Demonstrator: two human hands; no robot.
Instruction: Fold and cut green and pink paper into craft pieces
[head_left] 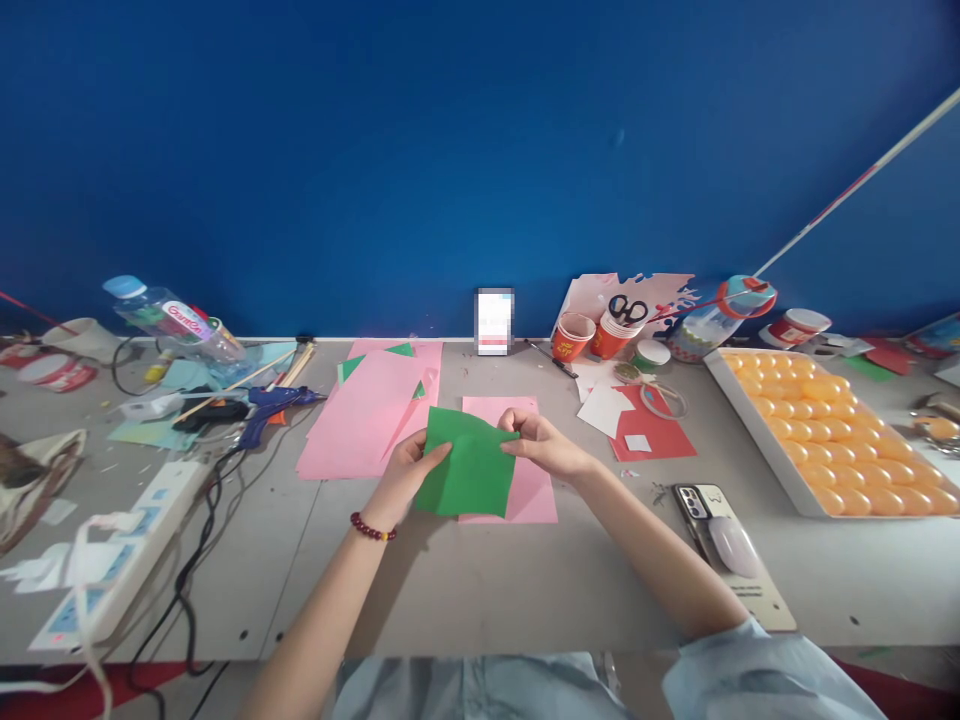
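Observation:
A sheet of green paper (471, 465) is held up above the table between my two hands. My left hand (411, 470) pinches its left edge, thumb on the near face. At the upper right corner my right hand (541, 445) grips the sheet with bent fingers. Beneath and behind it lies a pink sheet (536, 506) on the table, partly covered from view by the green one. More pink paper (352, 420), with green pieces among it, is spread to the left of my hands.
To the left are a blue glue gun (274, 408), a power strip (124, 560) with cables, and a plastic bottle (169, 315). Rightward stand red paper cups (574, 338), scissors (628, 310), a phone (739, 560) and a box of orange balls (832, 430). A blue wall (480, 150) rises behind.

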